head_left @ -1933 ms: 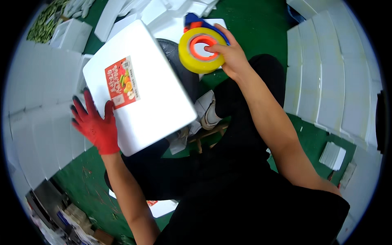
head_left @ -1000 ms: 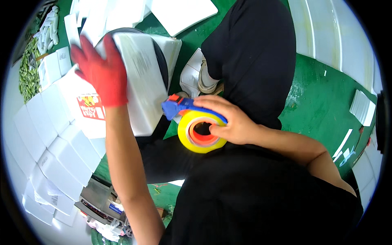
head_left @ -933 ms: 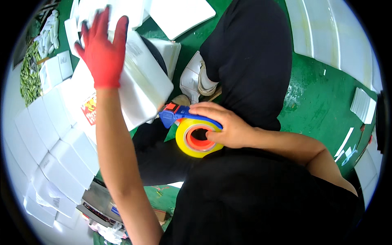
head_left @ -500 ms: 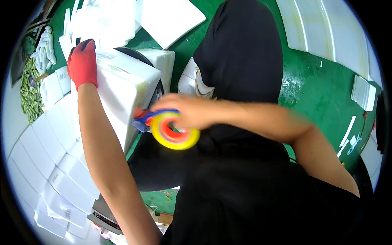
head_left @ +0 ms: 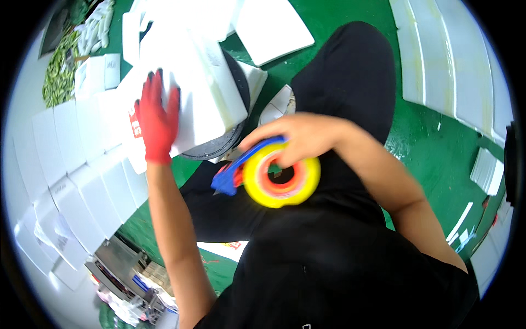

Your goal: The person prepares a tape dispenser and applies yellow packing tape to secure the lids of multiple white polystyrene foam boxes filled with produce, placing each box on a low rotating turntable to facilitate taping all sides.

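Note:
My left hand [head_left: 159, 123], in a red glove with dark fingertips, lies with fingers spread on a white foam box [head_left: 203, 101]. The box rests tilted on a round black stand or stool [head_left: 219, 147], and yellowish tape runs along its edge. Over my lap, my right hand [head_left: 304, 137] is bare and closed round a blue and red tape dispenser [head_left: 241, 167]. A large roll of yellow tape [head_left: 255, 183] sits in it. The dispenser is apart from the box, and motion blurs that hand a little.
White foam boxes stand in rows at the left [head_left: 82, 164] and right [head_left: 433, 60]. A white foam lid [head_left: 274, 33] lies ahead on the green floor [head_left: 350, 11]. Green vegetables [head_left: 60, 77] are heaped at far left. Thin white sheets [head_left: 486, 171] lie at right.
The box has turned, and my left hand has gone from gripping its far corner to lying flat on it. My right hand has drawn the tape dispenser back and right, away from the box.

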`<control>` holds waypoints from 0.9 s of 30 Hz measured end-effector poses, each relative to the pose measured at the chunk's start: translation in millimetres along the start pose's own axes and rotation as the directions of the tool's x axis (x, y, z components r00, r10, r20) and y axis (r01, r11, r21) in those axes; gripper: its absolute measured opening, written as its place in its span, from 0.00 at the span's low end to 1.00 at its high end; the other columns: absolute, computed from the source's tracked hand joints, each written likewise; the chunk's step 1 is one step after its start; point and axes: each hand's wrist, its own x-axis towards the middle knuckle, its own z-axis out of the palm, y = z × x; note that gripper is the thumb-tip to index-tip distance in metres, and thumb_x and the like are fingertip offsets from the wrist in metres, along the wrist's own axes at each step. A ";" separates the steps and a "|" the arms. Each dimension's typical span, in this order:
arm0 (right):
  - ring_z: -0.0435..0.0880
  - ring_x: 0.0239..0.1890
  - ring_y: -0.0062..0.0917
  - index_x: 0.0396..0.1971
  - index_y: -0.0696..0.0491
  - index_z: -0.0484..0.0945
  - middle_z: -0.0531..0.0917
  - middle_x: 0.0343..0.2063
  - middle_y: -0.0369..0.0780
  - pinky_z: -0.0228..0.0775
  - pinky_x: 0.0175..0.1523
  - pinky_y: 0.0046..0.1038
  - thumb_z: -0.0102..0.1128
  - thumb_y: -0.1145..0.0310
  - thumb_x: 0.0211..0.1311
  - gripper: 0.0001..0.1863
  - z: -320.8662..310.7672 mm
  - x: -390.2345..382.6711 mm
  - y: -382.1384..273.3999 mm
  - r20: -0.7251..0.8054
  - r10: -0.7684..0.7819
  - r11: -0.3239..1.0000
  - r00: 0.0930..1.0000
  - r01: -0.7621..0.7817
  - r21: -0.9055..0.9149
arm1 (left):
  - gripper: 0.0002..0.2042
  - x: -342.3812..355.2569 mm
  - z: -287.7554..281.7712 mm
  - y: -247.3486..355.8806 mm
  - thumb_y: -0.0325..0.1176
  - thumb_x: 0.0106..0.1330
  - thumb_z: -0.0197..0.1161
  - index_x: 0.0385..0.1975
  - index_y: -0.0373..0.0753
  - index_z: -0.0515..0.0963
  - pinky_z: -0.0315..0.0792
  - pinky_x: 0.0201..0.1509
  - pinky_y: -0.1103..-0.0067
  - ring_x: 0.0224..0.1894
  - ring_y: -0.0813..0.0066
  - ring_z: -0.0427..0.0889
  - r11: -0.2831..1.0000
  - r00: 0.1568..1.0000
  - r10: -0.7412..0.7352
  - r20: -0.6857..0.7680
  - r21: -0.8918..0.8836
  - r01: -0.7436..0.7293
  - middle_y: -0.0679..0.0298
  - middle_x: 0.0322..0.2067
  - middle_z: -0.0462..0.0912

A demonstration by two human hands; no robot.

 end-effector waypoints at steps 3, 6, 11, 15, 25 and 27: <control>0.83 0.58 0.32 0.61 0.59 0.75 0.81 0.57 0.46 0.75 0.65 0.36 0.71 0.80 0.45 0.37 -34.5 -19.7 -19.4 -0.377 -0.056 0.873 0.925 0.229 0.430 | 0.40 -89.6 -8.3 -6.2 0.46 0.66 0.69 0.74 0.36 0.59 0.43 0.77 0.46 0.76 0.36 0.52 0.946 0.996 -0.056 0.073 0.324 0.030 0.43 0.74 0.57; 0.83 0.58 0.35 0.62 0.64 0.71 0.81 0.57 0.49 0.74 0.66 0.40 0.63 0.70 0.64 0.27 -85.1 27.0 -40.5 -0.581 -0.016 0.672 0.814 0.439 0.597 | 0.46 -106.8 -3.8 -23.9 0.49 0.64 0.70 0.77 0.35 0.53 0.38 0.77 0.45 0.78 0.39 0.47 0.924 0.933 -0.280 -0.224 0.201 0.326 0.43 0.76 0.53; 0.68 0.71 0.40 0.67 0.58 0.67 0.74 0.65 0.48 0.53 0.78 0.41 0.48 0.56 0.76 0.28 -152.3 155.1 -38.9 -0.630 0.056 0.528 0.775 0.513 0.677 | 0.41 -109.3 10.0 -36.2 0.26 0.68 0.65 0.78 0.39 0.49 0.61 0.74 0.58 0.72 0.55 0.64 0.017 0.661 -0.749 0.042 -0.996 0.083 0.51 0.72 0.62; 0.71 0.66 0.29 0.69 0.49 0.67 0.76 0.63 0.40 0.55 0.74 0.39 0.44 0.50 0.78 0.27 -132.9 237.1 11.5 -0.599 0.120 0.739 0.792 0.332 0.587 | 0.29 -111.8 -1.6 -80.6 0.41 0.73 0.59 0.68 0.31 0.64 0.80 0.59 0.63 0.54 0.53 0.84 -0.522 0.689 -0.577 0.438 -0.847 0.101 0.47 0.55 0.80; 0.82 0.59 0.27 0.60 0.52 0.78 0.83 0.56 0.39 0.75 0.64 0.27 0.58 0.53 0.73 0.23 -86.7 243.4 -44.8 -0.352 -0.576 0.497 0.738 0.658 0.566 | 0.40 -153.6 -10.9 -105.9 0.67 0.76 0.38 0.74 0.38 0.57 0.62 0.74 0.58 0.70 0.56 0.67 0.096 0.857 -0.442 -0.265 -0.964 -0.248 0.54 0.71 0.64; 0.82 0.60 0.29 0.61 0.51 0.77 0.83 0.56 0.39 0.73 0.67 0.32 0.60 0.55 0.72 0.23 -91.3 248.1 -36.7 -0.347 -0.570 0.395 0.745 0.619 0.679 | 0.36 -149.4 -12.3 -94.2 0.63 0.78 0.41 0.73 0.38 0.60 0.60 0.74 0.59 0.70 0.58 0.65 -0.039 0.679 -0.723 -0.131 -0.972 -0.230 0.56 0.71 0.64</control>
